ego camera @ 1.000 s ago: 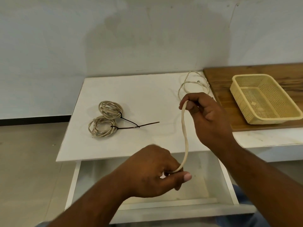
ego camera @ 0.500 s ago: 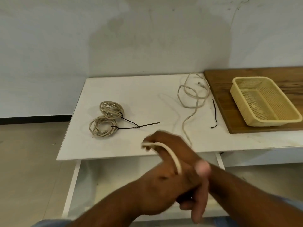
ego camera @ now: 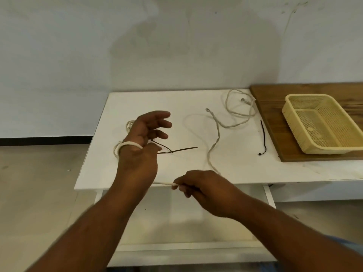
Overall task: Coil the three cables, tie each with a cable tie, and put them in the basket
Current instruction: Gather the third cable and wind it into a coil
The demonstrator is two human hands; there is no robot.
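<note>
While the white counter carries most of the loose cable, one turn circles my spread, unclenched left hand. My right hand pinches the strand; I should feed even, snug loops without twisting.

The left hand hides both tied coils (mostly).

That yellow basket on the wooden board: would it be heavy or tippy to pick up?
Probably light: the basket has thin perforated plastic walls and looks empty. Likely stable, since it sits low and wide on the wooden board. It may flex slightly if squeezed.
</note>
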